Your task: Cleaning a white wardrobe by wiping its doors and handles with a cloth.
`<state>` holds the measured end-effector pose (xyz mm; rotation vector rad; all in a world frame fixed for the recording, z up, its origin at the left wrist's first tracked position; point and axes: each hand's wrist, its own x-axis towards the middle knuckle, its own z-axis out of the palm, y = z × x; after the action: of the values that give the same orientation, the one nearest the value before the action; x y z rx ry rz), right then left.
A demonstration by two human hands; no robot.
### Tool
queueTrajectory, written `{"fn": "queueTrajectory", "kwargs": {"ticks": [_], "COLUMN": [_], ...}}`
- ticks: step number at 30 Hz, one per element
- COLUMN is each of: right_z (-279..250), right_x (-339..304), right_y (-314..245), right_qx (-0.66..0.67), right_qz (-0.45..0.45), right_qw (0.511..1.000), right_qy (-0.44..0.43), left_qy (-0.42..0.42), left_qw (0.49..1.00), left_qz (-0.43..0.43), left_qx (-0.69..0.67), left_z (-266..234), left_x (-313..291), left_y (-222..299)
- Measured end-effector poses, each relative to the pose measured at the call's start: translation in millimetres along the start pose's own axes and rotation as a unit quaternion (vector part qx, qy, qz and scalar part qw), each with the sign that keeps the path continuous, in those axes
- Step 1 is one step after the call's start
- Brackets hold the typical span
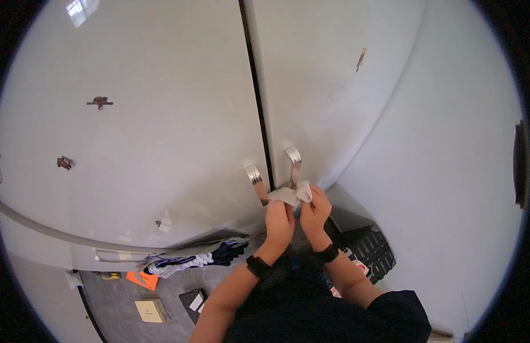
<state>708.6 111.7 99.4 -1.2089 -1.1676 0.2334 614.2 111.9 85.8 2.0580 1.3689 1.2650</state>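
Observation:
A crumpled white tissue (284,196) is stretched between my two hands, just below a pair of metal handles on tall white cabinet doors. My left hand (280,223) pinches its left part, fingers closed. The right part is gripped by my right hand (315,212), also closed. The left handle (255,177) sits on the left door (162,126), and the right handle (293,155) on the right door (328,91). A narrow dark gap runs between the doors. The tissue overlaps the handles' lower ends; whether it touches them I cannot tell.
Dark and white clothes (210,257) lie or hang low at the left. On the grey floor are a cream box (150,310), an orange flat item (142,279) and a black flat item (192,302). A black crate (375,251) stands beside the white wall (448,171) at right.

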Motion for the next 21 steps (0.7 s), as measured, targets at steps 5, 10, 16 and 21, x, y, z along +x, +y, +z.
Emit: {"fn": "queueTrajectory", "kwargs": {"ticks": [5,10,16,21], "right_z": [-16.9,-20.5,-26.8,-13.6], "right_x": [4.2,10.3,12.5,12.8], "right_y": [-44.1,-85.2,-115.2,-126.6], "right_qx": [0.021,0.049,0.108,0.177], "right_qz": [-0.122,-0.141,-0.180,-0.265], "right_qw": [0.992,0.986,0.965,0.918], "right_qy": [-0.037,-0.074,-0.156,-0.235], "left_qy": [0.056,0.102,0.143,0.075], "left_qw": [0.997,0.992,0.979,0.980], "left_qz": [0.050,0.072,0.141,-0.049], "left_qx": [-0.020,-0.025,0.016,-0.179], "left_z": [-19.6,-56.4,-109.8,-130.2], "left_x": [-10.3,-5.2,-8.7,-27.2], "left_y": [24.3,52.8,68.6,60.5]}}
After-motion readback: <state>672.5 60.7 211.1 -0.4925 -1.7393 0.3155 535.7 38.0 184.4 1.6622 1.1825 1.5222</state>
